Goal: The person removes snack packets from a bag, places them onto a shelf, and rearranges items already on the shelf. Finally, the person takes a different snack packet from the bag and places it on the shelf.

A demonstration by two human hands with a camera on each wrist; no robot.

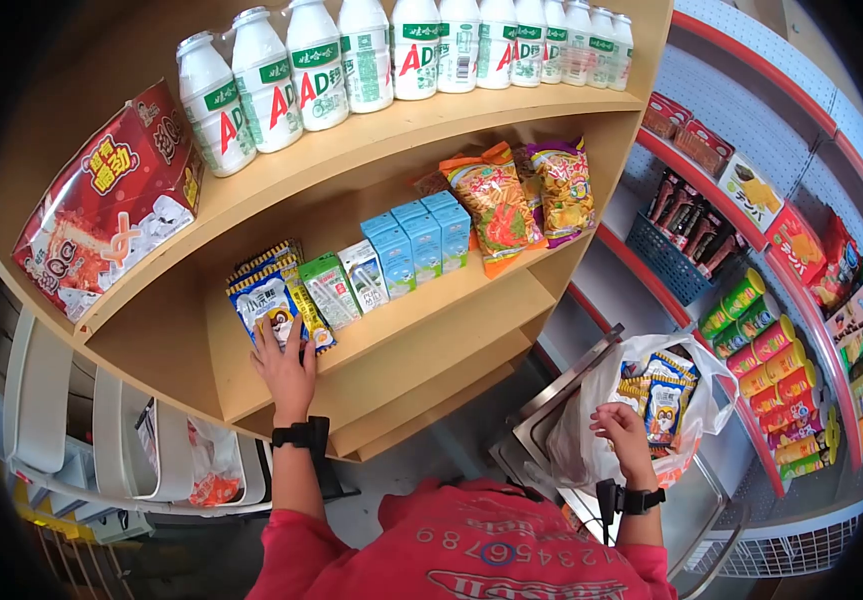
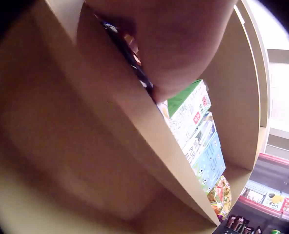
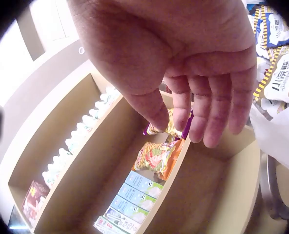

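One wooden shelf unit (image 1: 156, 325) fills the left and middle, a row of white bottles (image 1: 316, 65) lining its upper board. At right, a white plastic bag (image 1: 573, 415) holds bagged packets (image 1: 665, 405). A red box (image 1: 106, 215) stands at the upper left. The right hand (image 1: 627, 438), holding nothing, fingers loosely bent, is at the bag's near side. The left hand (image 1: 286, 372), unclenched, rests its fingers on the blue snack packets (image 1: 261, 292) at the lower board's left end, near a green carton (image 1: 329, 287).
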